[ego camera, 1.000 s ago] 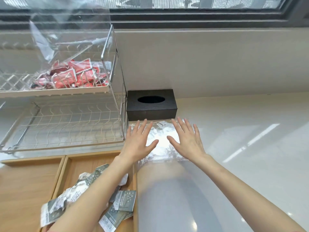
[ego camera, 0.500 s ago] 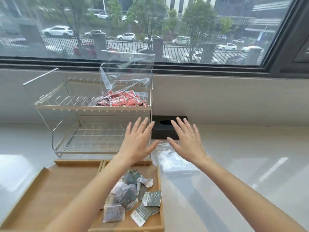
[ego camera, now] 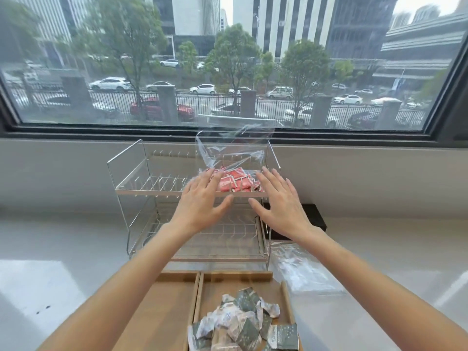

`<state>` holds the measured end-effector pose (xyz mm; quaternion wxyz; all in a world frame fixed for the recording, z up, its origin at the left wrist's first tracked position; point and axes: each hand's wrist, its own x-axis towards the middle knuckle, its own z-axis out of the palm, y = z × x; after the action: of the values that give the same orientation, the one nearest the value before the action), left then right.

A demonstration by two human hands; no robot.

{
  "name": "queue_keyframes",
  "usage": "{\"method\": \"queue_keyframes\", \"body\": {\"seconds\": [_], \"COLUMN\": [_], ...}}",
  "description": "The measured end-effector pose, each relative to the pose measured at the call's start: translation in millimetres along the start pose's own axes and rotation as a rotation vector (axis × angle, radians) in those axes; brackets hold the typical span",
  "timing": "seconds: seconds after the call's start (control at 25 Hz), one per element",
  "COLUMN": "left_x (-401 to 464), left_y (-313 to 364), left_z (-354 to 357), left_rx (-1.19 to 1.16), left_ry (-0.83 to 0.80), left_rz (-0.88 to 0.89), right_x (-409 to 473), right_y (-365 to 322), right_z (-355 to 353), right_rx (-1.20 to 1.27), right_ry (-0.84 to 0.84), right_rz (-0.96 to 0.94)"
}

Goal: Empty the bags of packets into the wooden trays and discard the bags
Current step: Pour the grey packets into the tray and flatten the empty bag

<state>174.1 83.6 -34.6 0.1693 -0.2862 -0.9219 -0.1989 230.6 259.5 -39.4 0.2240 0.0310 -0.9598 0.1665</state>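
Note:
A clear plastic bag (ego camera: 234, 150) holding red packets (ego camera: 234, 182) stands on the top shelf of a wire rack (ego camera: 152, 183). My left hand (ego camera: 200, 203) and my right hand (ego camera: 279, 203) are both open, fingers spread, raised in front of that bag on either side of it; neither holds anything. Below, two wooden trays sit side by side: the left tray (ego camera: 167, 310) shows bare wood, the right tray (ego camera: 286, 300) holds several grey-green and white packets (ego camera: 243, 323). An empty clear bag (ego camera: 301, 272) lies flat on the white counter right of the trays.
A black tissue box (ego camera: 315, 219) sits behind my right hand, right of the rack. The rack's lower shelf (ego camera: 222, 239) holds nothing. A white counter (ego camera: 392, 262) runs along the wall under a wide window (ego camera: 228, 59).
Both hands have lifted off the flat empty bag on the counter and risen to the bag of red packets on the top shelf. The view has tilted upward.

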Motion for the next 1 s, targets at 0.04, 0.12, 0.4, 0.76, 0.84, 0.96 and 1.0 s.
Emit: {"method": "queue_keyframes", "body": {"seconds": [0.04, 0.12, 0.4, 0.76, 0.84, 0.96, 1.0], "left_x": [8.2, 28.5, 119.0, 174.6, 177.0, 175.1, 172.2], "left_y": [-7.2, -21.3, -67.7, -94.6, -95.0, -102.3, -103.6], "left_z": [-4.5, -11.3, -0.2, 50.8, 55.0, 56.6, 55.7], "left_rx": [-0.027, -0.041, -0.210, -0.584, -0.622, -0.665, -0.683], "left_ry": [0.010, 0.013, -0.247, -0.419, -0.335, -0.245, -0.238], "left_rz": [-0.019, -0.047, -0.244, -0.483, -0.564, -0.626, -0.632], "right_x": [11.6, 37.0, 130.1, 174.5, 175.5, 177.4, 178.1], "right_y": [-4.2, -11.3, 10.0, 40.4, 39.0, 39.9, 39.7], "right_z": [0.8, 2.4, 18.3, 63.0, 66.1, 71.7, 71.6], "right_rx": [0.026, 0.138, 0.249, 0.326, 0.345, 0.360, 0.399], "right_ry": [-0.004, -0.024, -0.280, -0.183, -0.212, -0.254, -0.220], "right_rz": [0.004, 0.051, 0.411, 0.627, 0.629, 0.637, 0.652]}}
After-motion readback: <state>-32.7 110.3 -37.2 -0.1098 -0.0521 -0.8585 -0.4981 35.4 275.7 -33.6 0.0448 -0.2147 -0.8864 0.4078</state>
